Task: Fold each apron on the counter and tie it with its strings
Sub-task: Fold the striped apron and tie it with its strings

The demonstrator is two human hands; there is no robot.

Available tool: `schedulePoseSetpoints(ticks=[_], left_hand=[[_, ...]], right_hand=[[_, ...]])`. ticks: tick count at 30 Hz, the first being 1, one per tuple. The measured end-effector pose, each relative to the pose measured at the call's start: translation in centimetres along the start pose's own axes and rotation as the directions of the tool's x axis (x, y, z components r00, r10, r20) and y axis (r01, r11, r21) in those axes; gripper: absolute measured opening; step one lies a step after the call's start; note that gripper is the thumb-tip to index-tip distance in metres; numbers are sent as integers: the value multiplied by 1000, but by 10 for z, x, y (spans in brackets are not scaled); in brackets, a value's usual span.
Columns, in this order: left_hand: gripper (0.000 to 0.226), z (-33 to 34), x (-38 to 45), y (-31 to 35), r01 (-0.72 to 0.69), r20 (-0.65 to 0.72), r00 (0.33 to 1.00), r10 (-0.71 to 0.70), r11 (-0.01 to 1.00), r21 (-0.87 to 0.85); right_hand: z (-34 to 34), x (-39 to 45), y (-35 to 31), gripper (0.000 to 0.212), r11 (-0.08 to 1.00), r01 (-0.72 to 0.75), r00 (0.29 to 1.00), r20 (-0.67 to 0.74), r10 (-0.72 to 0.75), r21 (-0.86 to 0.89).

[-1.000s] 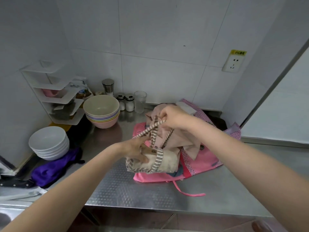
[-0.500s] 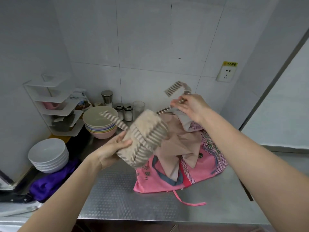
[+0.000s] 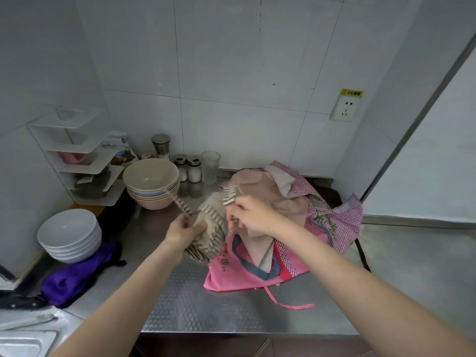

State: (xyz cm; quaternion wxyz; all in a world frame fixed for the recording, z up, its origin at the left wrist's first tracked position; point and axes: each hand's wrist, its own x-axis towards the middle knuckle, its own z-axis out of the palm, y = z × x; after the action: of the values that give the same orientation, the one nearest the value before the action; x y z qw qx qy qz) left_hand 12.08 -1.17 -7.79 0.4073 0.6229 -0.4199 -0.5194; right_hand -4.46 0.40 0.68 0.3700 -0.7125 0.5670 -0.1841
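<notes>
1. Head view shows a folded striped apron bundle (image 3: 210, 231) held up in the air, just above the metal table (image 3: 206, 313).
2. Striped strings wrap around the bundle. One string end (image 3: 180, 203) sticks out to the upper left, and another string end (image 3: 230, 195) sticks up at the top.
3. The left hand (image 3: 181, 231) holds the left side of the bundle, its fingers curled on the cloth.
4. The right hand (image 3: 253, 215) is at the right side of the bundle. Its fingers pinch the striped string there.
5. Behind the bundle, a pile of aprons lies on the table: a beige apron (image 3: 268, 197) on top, a pink apron (image 3: 247, 274) under it, and a pink checked apron (image 3: 337, 222) at the right.
6. A pink string (image 3: 288, 304) trails from the pink apron toward the front edge.
7. At the left stand a stack of colored bowls (image 3: 152, 184) and a stack of white bowls (image 3: 69, 235).
8. A purple cloth (image 3: 74, 276) lies just in front of the white bowls.
9. Two small shakers (image 3: 188, 170) and a clear cup (image 3: 210, 166) stand by the wall.
</notes>
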Motion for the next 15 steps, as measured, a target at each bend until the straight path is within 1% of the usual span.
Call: schedulePoseSetpoints(ticks=[1,2,3,5,7,8,10,12,13,15], left_hand=[[34,3,-3,-2,-47,95,995,37,994,103],[38,6,-7,-1,-98,215,975,59,979,179],[40,7,-10,-2,-146,329,942,61,960,240],[41,6,-15,-1,-214,514,857,34,931,297],[42,2,-15,-7,-191,627,778,-41,935,298],[44,0,-13,-13,-160,652,753,-86,937,309],[49,-3,-8,-30,-138,666,728,-166,915,379],[55,-4,-1,-52,-182,642,733,-226,844,505],[57,-4,3,-61,-206,624,742,-244,803,560],[57,-4,10,-74,-248,588,764,-265,721,647]], right_hand=[[6,1,-4,30,998,36,999,33,-34,-52],[11,2,-5,31,997,42,998,51,-39,-58],[15,3,-1,31,999,26,998,53,-24,-27],[20,5,12,31,998,-48,999,-7,48,28],[30,6,31,37,995,-91,993,-79,88,-29],[38,7,39,41,993,-102,991,-91,96,-60],[61,10,53,43,987,-115,991,-80,106,-117],[88,13,66,36,973,-141,990,-51,134,-185],[99,13,71,32,963,-159,987,-60,149,-217],[121,16,81,31,957,-165,982,-127,138,-238]])
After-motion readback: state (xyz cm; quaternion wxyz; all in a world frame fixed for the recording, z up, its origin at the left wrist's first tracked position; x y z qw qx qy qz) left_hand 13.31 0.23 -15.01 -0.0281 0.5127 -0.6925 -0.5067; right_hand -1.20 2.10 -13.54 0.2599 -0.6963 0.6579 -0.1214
